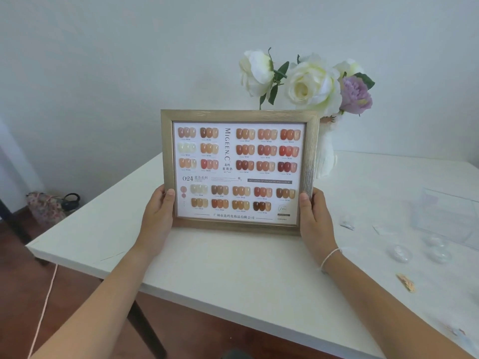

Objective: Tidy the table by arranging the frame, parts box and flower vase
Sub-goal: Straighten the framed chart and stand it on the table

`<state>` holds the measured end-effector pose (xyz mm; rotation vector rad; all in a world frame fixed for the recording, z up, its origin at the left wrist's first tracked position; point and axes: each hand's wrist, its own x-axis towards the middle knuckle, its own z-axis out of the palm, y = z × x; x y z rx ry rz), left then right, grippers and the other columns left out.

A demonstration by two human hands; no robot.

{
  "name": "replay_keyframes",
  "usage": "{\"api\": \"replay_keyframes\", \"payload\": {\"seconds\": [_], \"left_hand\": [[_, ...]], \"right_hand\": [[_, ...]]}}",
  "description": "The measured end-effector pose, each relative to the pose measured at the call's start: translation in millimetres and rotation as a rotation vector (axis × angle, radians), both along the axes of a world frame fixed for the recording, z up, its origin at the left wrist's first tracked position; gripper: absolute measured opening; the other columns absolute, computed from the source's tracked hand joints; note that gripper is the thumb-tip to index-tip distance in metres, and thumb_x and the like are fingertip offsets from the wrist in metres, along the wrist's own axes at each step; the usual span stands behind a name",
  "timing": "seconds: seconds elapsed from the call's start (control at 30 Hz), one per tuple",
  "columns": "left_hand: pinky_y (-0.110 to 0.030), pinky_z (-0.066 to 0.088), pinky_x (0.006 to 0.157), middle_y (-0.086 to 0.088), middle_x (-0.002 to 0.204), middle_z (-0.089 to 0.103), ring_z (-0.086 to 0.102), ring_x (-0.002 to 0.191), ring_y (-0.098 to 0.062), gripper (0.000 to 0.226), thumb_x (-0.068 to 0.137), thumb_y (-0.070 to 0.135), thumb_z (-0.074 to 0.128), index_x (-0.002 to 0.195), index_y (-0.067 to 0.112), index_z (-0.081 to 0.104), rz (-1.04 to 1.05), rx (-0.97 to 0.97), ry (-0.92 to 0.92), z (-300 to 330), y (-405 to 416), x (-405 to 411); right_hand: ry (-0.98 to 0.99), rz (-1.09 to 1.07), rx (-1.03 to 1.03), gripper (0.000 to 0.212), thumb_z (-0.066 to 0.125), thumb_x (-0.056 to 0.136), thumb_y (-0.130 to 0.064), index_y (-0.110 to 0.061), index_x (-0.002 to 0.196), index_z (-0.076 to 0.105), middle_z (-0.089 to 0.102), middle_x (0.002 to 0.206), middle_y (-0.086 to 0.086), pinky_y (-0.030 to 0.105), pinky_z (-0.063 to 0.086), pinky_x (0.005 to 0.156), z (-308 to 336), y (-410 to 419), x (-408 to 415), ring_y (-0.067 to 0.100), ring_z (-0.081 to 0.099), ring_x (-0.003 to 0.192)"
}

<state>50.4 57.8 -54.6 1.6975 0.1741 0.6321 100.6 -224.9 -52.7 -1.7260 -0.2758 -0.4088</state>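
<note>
Frame [238,169] upright over the desk [233,268], left hand [156,213] at its lower left edge, right hand [315,216] at its lower right, flower vase [325,154] behind the frame, parts box [451,216] at right, bag [46,207] on the floor at left

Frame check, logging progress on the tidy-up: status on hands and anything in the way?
Left hand and right hand grip the frame upright. Flower vase directly behind it. Clear parts box at right.

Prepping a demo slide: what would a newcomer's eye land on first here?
The gold picture frame of nail colour swatches, dead centre, held upright by the left hand and right hand at its lower corners. Behind it, white and purple flowers in a white vase stand on the white table.
</note>
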Motion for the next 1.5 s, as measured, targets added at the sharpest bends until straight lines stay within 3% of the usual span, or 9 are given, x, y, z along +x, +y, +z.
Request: {"api": "replay_keyframes", "payload": {"seconds": [0.1, 0.27, 0.37, 0.53, 0.63, 0.83, 1.07, 1.37, 1.5], "left_hand": [[-0.027, 0.045, 0.086, 0.009, 0.113, 0.066, 0.06, 0.104, -0.005, 0.028, 0.098, 0.031, 0.036, 0.116, 0.021, 0.055, 0.024, -0.002, -0.002, 2.9, 14.3, -8.6], [-0.013, 0.046, 0.071, 0.021, 0.101, 0.066, 0.062, 0.095, 0.005, 0.023, 0.098, 0.032, 0.036, 0.109, 0.031, 0.056, 0.092, 0.004, -0.008, 8.9, 44.3, -23.8], [-0.012, 0.048, 0.067, 0.023, 0.096, 0.068, 0.063, 0.093, 0.004, 0.021, 0.097, 0.034, 0.037, 0.102, 0.033, 0.058, 0.14, -0.013, -0.004, 11.0, 63.9, -29.3], [-0.031, 0.047, 0.086, 0.014, 0.102, 0.067, 0.061, 0.102, -0.011, 0.02, 0.096, 0.035, 0.039, 0.099, 0.029, 0.058, 0.2, -0.044, -0.009, 15.8, 100.6, -20.7], [-0.035, 0.047, 0.09, 0.006, 0.104, 0.067, 0.061, 0.102, -0.016, 0.021, 0.096, 0.033, 0.038, 0.1, 0.024, 0.057, 0.217, -0.057, -0.03, 21.4, 117.6, -5.2], [-0.022, 0.044, 0.073, 0.013, 0.099, 0.064, 0.059, 0.091, -0.003, 0.021, 0.097, 0.032, 0.037, 0.105, 0.022, 0.053, 0.258, -0.044, -0.059, 32.1, 141.8, 37.3], [-0.025, 0.045, 0.075, 0.008, 0.098, 0.063, 0.059, 0.09, -0.008, 0.021, 0.098, 0.028, 0.036, 0.107, 0.018, 0.053, 0.26, -0.076, -0.065, 23.2, 160.1, 92.2], [-0.016, 0.044, 0.066, 0.012, 0.096, 0.064, 0.06, 0.086, -0.001, 0.02, 0.098, 0.025, 0.036, 0.107, 0.021, 0.053, 0.207, -0.061, -0.094, 21.4, 156.1, 167.4], [-0.013, 0.045, 0.064, 0.012, 0.096, 0.064, 0.061, 0.087, 0.0, 0.022, 0.098, 0.026, 0.036, 0.109, 0.02, 0.053, 0.191, -0.079, -0.093, 15.4, 151.5, 192.6]], "right_hand": [[-0.006, 0.041, 0.01, 0.012, 0.035, 0.097, -0.024, -0.017, 0.096, 0.045, 0.052, 0.076, -0.011, 0.004, 0.038, 0.052, 3.1, 14.8, 0.4, -0.014, 0.049, 0.058], [-0.019, 0.122, -0.003, 0.011, 0.034, 0.097, -0.025, -0.02, 0.099, 0.044, 0.053, 0.08, -0.012, 0.004, 0.039, 0.054, 6.8, 48.5, 4.9, -0.003, 0.051, 0.067], [-0.03, 0.164, -0.004, 0.012, 0.035, 0.097, -0.026, -0.019, 0.099, 0.044, 0.053, 0.08, -0.013, 0.003, 0.039, 0.054, 11.1, 70.6, 11.0, 0.001, 0.05, 0.07], [-0.037, 0.224, 0.002, 0.014, 0.034, 0.098, -0.028, -0.019, 0.102, 0.045, 0.054, 0.083, -0.014, 0.003, 0.04, 0.057, 21.4, 105.3, 30.7, 0.0, 0.051, 0.073], [-0.04, 0.244, 0.006, 0.016, 0.033, 0.098, -0.03, -0.019, 0.102, 0.045, 0.055, 0.082, -0.012, 0.006, 0.041, 0.057, 28.7, 124.0, 47.5, 0.002, 0.051, 0.071], [-0.022, 0.265, 0.007, 0.017, 0.031, 0.097, -0.034, -0.022, 0.1, 0.044, 0.056, 0.084, -0.011, 0.022, 0.044, 0.065, 38.8, 158.0, 94.9, 0.004, 0.053, 0.075], [-0.003, 0.26, -0.001, 0.016, 0.032, 0.097, -0.034, -0.024, 0.099, 0.045, 0.058, 0.086, -0.011, 0.029, 0.048, 0.074, 33.0, 182.7, 152.0, 0.007, 0.056, 0.079], [-0.001, 0.193, -0.032, 0.019, 0.031, 0.097, -0.035, -0.022, 0.103, 0.043, 0.057, 0.085, -0.01, 0.024, 0.046, 0.063, 26.4, 177.6, 217.7, 0.006, 0.055, 0.076], [0.002, 0.176, -0.029, 0.019, 0.03, 0.097, -0.034, -0.023, 0.107, 0.042, 0.057, 0.087, -0.01, 0.028, 0.048, 0.068, 23.2, 171.6, 236.0, 0.008, 0.056, 0.08]]}}
